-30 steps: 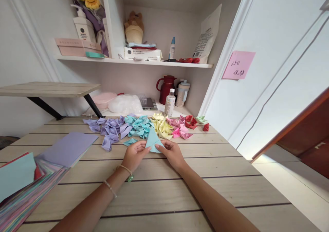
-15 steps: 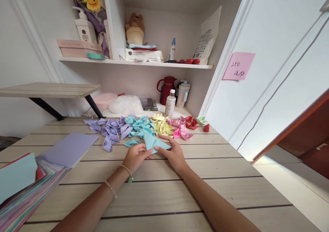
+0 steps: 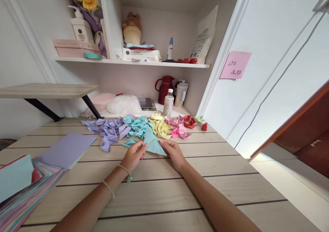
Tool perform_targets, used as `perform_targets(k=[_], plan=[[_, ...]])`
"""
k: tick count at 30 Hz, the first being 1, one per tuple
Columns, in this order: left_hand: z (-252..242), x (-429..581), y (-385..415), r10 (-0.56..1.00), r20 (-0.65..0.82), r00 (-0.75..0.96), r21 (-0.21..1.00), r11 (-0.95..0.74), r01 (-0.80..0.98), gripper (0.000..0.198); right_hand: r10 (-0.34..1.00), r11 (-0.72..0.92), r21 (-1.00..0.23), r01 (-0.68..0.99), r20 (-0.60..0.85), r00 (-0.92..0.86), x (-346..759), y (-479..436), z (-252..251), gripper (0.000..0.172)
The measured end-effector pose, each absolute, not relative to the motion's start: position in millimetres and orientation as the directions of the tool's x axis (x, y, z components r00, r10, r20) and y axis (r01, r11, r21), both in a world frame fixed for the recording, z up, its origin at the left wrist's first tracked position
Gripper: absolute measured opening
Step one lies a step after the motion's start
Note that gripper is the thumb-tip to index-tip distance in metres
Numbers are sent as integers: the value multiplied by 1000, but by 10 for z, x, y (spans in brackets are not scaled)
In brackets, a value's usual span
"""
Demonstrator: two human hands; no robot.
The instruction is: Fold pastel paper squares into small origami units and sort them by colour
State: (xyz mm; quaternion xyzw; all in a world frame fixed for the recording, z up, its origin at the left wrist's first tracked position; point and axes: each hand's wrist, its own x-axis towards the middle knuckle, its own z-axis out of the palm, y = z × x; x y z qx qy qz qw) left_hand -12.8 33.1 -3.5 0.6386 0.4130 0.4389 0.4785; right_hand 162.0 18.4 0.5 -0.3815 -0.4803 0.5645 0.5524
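Between my two hands is a light blue sheet of origami paper [image 3: 153, 144], folded into a triangular shape with crease lines on its face. My left hand [image 3: 134, 153] pinches its left edge between thumb and fingers. At its right side, my right hand [image 3: 173, 153] grips the edge, with the thumb at the paper's border. Just behind lie folded blue paper boats [image 3: 138, 126], and a single blue folded boat [image 3: 129, 142] rests near my left fingers. Yellow folded boats [image 3: 160, 126] sit beyond the paper, with pink ones [image 3: 179, 125] to their right.
Purple folded boats [image 3: 110, 129] lie left, red ones [image 3: 189, 122] right. A stack of coloured paper [image 3: 48, 184] and purple sheets [image 3: 67, 149] cover the table's left side. A bottle [image 3: 168, 103] stands behind the boats, before a red jug [image 3: 164, 89]. A small raised shelf [image 3: 48, 90] stands back left.
The blue paper has been turned so its broad creased face shows and its lower corner points down right. My right fingers have drawn back from across it to its right edge.
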Motion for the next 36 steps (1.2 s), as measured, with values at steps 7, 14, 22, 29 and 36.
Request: perform_targets(k=[7,14,22,29,36], plan=[[-9,-133,341,951,159,263,982,-181,61,32,993,0,-955,-298,35,-111,1629,189,10,32],[39,-127,306,959,117,258,991,-129,30,30,991,29,-953,-300,67,-117,1643,185,13,31],[40,-129,311,966,115,231,992,-122,13,31,970,36,-950,-312,108,-217,1656,161,57,33],[-42,-138,348,953,93,289,984,-132,117,31,984,110,-964,-240,140,-112,1632,169,24,40],[-15,-132,315,940,99,325,973,-160,165,30,994,67,-966,-251,85,-63,1646,196,-9,34]])
